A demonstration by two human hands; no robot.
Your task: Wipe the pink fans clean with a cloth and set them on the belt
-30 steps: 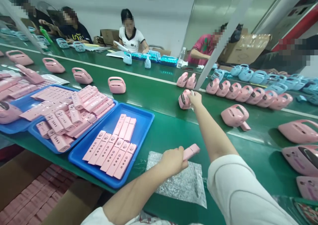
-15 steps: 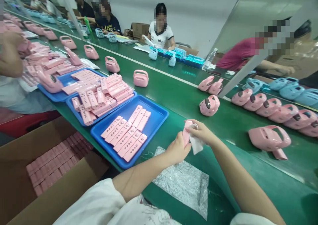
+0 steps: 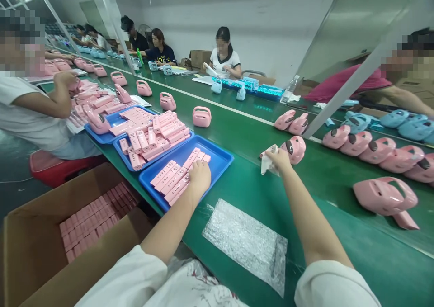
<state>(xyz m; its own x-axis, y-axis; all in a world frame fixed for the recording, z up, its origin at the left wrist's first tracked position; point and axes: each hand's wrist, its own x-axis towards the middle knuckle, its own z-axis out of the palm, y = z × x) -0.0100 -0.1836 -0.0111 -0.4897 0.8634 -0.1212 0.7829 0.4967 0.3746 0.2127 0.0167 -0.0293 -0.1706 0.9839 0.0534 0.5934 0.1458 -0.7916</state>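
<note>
My left hand [image 3: 200,179] reaches into the near blue tray [image 3: 222,152], fingers curled down on the pink bars. It appears closed on a bar; my hand hides the fingertips. Other pink bars [image 3: 165,173] with small black printed marks lie in rows beside it. My right hand [image 3: 280,159] is closed on a crumpled white cloth [image 3: 267,164] above the green table. A pink edge shows at the cloth; I cannot tell what it belongs to. Just right of that hand stands a pink handled case [image 3: 295,149] with a dark oval panel.
Clear bubble wrap [image 3: 247,243] lies before me. A second blue tray [image 3: 130,166] holds heaped pink bars. At lower left a cardboard box [image 3: 30,225] contains more. Pink cases [image 3: 383,198] line the right side. A co-worker [image 3: 40,99] sits left; others work across the table.
My hands have parted. The left went from the pink bar held in front of me to the tray; the right moved forward with the cloth, beside the pink case. The view shifted slightly.
</note>
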